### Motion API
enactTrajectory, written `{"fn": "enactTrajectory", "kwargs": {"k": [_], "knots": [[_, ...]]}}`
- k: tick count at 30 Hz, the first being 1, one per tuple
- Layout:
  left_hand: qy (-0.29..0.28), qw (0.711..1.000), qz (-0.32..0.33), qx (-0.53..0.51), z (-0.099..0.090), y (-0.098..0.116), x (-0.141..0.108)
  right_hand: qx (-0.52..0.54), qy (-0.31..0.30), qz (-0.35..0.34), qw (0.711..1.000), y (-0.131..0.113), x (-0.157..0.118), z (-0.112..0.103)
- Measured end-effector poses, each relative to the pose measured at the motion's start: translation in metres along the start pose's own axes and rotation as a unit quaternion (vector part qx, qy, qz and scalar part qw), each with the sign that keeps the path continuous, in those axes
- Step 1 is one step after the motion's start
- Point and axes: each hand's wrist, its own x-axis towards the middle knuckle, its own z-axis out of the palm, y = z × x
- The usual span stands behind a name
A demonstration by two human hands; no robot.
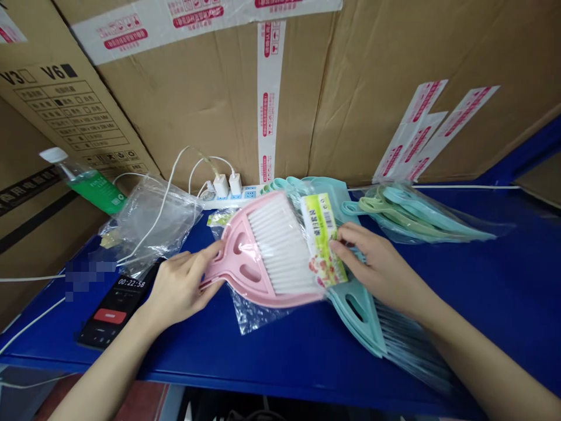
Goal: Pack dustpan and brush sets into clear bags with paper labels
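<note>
A pink dustpan [249,257] with a white-bristled brush [283,245] lying in it is held above the blue table. My left hand [182,283] is closed round its handle end. Clear plastic wraps the set, and a yellow-green printed card [323,240] lies over its right side. My right hand [372,260] pinches the card's right edge between thumb and fingers. Under my right hand are teal dustpans [359,316] and a brush with pale bristles [407,345].
Wrapped teal and green dustpans [412,210] lie at the back right. Behind stand a power strip [223,202] with chargers and large cardboard boxes [210,99]. At left are a phone [118,310], white cables, clear plastic bags [162,216] and a green-labelled bottle [94,187].
</note>
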Motion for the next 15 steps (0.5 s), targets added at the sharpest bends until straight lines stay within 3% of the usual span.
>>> {"fn": "enactTrajectory", "kwargs": {"k": [3, 7, 9, 15], "knots": [[0.02, 0.994, -0.097, 0.038, -0.003, -0.007, -0.003, -0.036, 0.083, -0.005, 0.996, 0.003, 0.004, -0.001], [0.051, 0.973, -0.219, 0.054, -0.007, -0.016, -0.005, -0.052, 0.102, -0.005, 0.993, -0.001, 0.011, -0.001], [0.07, 0.964, -0.249, 0.057, -0.01, -0.02, -0.006, -0.081, 0.063, -0.026, 0.994, -0.006, 0.017, -0.002], [0.098, 0.953, -0.279, 0.07, -0.018, -0.025, -0.008, -0.133, -0.14, -0.084, 0.978, -0.02, 0.058, 0.013]]}}
